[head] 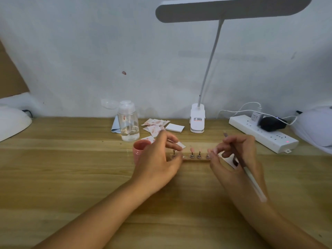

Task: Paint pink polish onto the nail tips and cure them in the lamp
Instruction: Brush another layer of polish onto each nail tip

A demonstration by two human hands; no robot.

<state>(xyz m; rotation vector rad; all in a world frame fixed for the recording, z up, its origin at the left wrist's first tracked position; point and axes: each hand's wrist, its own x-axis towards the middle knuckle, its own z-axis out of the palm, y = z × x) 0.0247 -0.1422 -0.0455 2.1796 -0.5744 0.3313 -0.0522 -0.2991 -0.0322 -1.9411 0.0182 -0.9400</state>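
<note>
Painting appears under way: a thin white-handled brush (251,178) is pinched in the right hand (240,151) beside small pink nail tips (191,150) on a narrow wooden strip (195,160); the grip of the left hand (158,162) cannot be told. Steady strokes are needed next.

Bright, soft, even light, with barely a shadow under my arms on the surface (71,177). The wide lens bows the surface's far edge and the corners. Everything is slightly soft — the brush (253,180) in my right grip (239,155) smears most
</note>
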